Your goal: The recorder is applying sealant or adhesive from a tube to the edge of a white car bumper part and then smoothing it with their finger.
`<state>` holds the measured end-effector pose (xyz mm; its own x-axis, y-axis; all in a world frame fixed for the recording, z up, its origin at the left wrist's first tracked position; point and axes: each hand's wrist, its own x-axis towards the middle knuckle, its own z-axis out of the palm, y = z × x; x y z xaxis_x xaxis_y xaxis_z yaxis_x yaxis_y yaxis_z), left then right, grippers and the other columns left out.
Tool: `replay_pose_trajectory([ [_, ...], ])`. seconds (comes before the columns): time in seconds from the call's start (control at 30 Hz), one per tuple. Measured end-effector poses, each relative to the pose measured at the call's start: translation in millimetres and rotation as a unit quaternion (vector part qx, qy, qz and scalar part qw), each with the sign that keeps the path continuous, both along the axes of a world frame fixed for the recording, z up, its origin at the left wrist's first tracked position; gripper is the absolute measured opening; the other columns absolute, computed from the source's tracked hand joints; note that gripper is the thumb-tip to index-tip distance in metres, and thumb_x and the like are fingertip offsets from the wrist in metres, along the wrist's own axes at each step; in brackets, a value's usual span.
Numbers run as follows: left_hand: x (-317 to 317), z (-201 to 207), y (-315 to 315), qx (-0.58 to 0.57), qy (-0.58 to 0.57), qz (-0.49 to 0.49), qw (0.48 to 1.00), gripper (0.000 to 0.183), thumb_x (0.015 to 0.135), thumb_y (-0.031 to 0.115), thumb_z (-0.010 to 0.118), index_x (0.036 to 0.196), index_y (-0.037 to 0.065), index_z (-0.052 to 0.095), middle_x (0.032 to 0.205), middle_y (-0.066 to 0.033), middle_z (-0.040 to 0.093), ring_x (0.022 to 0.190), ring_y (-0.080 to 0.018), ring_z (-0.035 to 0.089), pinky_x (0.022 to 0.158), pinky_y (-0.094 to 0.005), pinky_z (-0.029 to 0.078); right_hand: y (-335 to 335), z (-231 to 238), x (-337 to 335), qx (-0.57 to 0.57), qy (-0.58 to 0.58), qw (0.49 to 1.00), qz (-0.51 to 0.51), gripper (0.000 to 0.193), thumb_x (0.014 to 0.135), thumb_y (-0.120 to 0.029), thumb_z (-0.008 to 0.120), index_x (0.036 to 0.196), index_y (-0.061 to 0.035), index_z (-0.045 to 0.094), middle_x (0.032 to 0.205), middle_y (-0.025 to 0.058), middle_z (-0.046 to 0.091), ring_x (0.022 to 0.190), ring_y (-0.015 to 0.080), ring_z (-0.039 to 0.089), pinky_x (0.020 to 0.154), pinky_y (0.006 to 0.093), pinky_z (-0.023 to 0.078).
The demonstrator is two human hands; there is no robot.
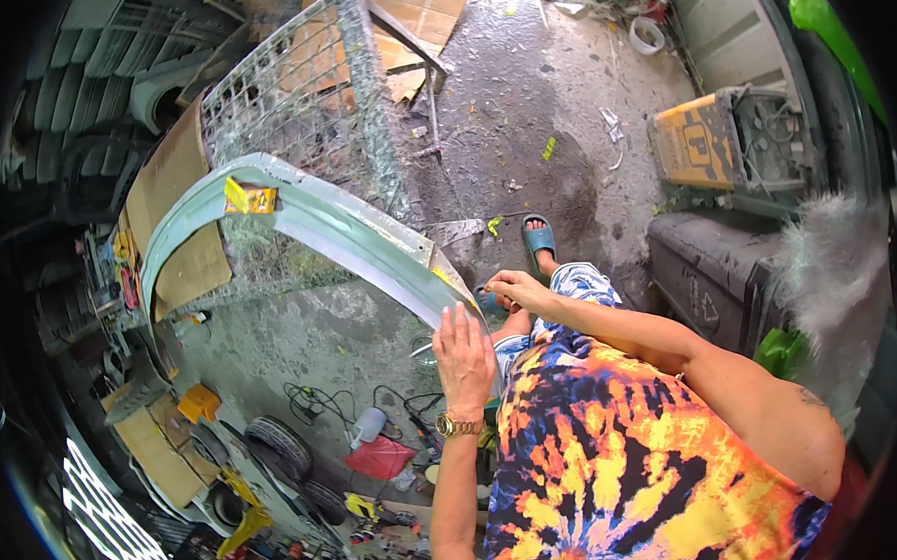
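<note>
A long curved panel (pixel 352 256), pale grey-green and shaped like a car's wheel-arch trim, lies across the wire-mesh stand (pixel 295 96) and arcs toward me. My left hand (pixel 462 354), with a metal watch at the wrist, rests flat on its near end, fingers stretched out. Close beside that end is my right hand (pixel 521 293), its fingers curled together at the panel's outer edge. What they pinch, if anything, is too small to make out. A small orange-yellow packet (pixel 253 201) sits on the panel's upper curve, and yellow tape (pixel 442 275) shows near my hands.
To the right stand a yellow box-shaped machine (pixel 698 144) and a dark plastic bin (pixel 714 278). Tyres (pixel 279 446), cables (pixel 319 398) and a red dustpan-like piece (pixel 380 459) lie at lower left. Cardboard (pixel 432 10) covers the floor behind the stand.
</note>
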<state>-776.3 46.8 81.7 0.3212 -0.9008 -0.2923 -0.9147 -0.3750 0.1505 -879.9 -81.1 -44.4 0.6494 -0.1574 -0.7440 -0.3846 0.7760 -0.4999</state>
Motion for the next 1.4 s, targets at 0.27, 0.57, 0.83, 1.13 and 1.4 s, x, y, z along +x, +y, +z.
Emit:
replay_pose_trajectory([
  [0.27, -24, -9, -2, 0.090, -0.004, -0.096, 0.991, 0.040, 0.087, 0.032, 0.059, 0.105, -0.003, 0.057, 0.151, -0.0295, 0.031, 0.147, -0.0391, 0.020, 0.118, -0.0515, 0.015, 39, -10, 2, 0.065, 0.002, 0.991, -0.118, 0.032, 0.098, -0.037, 0.054, 0.103, -0.0077, 0.064, 0.078, -0.0012, 0.056, 0.069, 0.0087, 0.053, 0.060, 0.0247, 0.044],
  [0.57, -43, -25, 1, 0.103, -0.023, -0.050, 0.993, 0.040, 0.082, 0.026, 0.059, 0.106, -0.006, 0.054, 0.151, -0.0357, 0.025, 0.148, -0.0445, 0.010, 0.119, -0.0563, 0.005, 46, 0, -4, 0.092, -0.036, 0.974, -0.202, 0.024, 0.098, -0.032, 0.055, 0.099, -0.0107, 0.064, 0.077, -0.0052, 0.056, 0.069, 0.0052, 0.052, 0.060, 0.0232, 0.042],
  [0.83, -43, -30, 8, 0.085, -0.038, -0.063, 0.994, 0.041, 0.081, 0.028, 0.060, 0.107, -0.005, 0.054, 0.154, -0.0315, 0.023, 0.149, -0.0419, 0.009, 0.119, -0.0572, 0.005, 57, -4, -14, 0.087, -0.038, 0.973, -0.208, 0.023, 0.098, -0.031, 0.055, 0.102, -0.0107, 0.065, 0.079, -0.0049, 0.058, 0.069, 0.0053, 0.052, 0.061, 0.0226, 0.043],
  [1.13, -45, -19, 3, 0.085, -0.035, -0.055, 0.994, 0.044, 0.083, 0.031, 0.059, 0.109, -0.005, 0.056, 0.153, -0.0311, 0.025, 0.149, -0.0419, 0.008, 0.118, -0.0599, 0.003, 62, -12, -21, 0.061, -0.042, 0.976, -0.204, 0.023, 0.098, -0.031, 0.056, 0.103, -0.0102, 0.064, 0.080, -0.0036, 0.058, 0.066, 0.0062, 0.053, 0.060, 0.0224, 0.043],
  [1.4, -38, -25, 0, 0.093, -0.041, -0.060, 0.993, 0.044, 0.083, 0.031, 0.058, 0.109, -0.006, 0.055, 0.153, -0.0311, 0.025, 0.149, -0.0419, 0.007, 0.118, -0.0598, 0.001, 60, -11, -26, 0.064, -0.048, 0.973, -0.217, 0.023, 0.099, -0.030, 0.055, 0.103, -0.0101, 0.064, 0.079, -0.0037, 0.058, 0.066, 0.0063, 0.053, 0.061, 0.0228, 0.044],
])
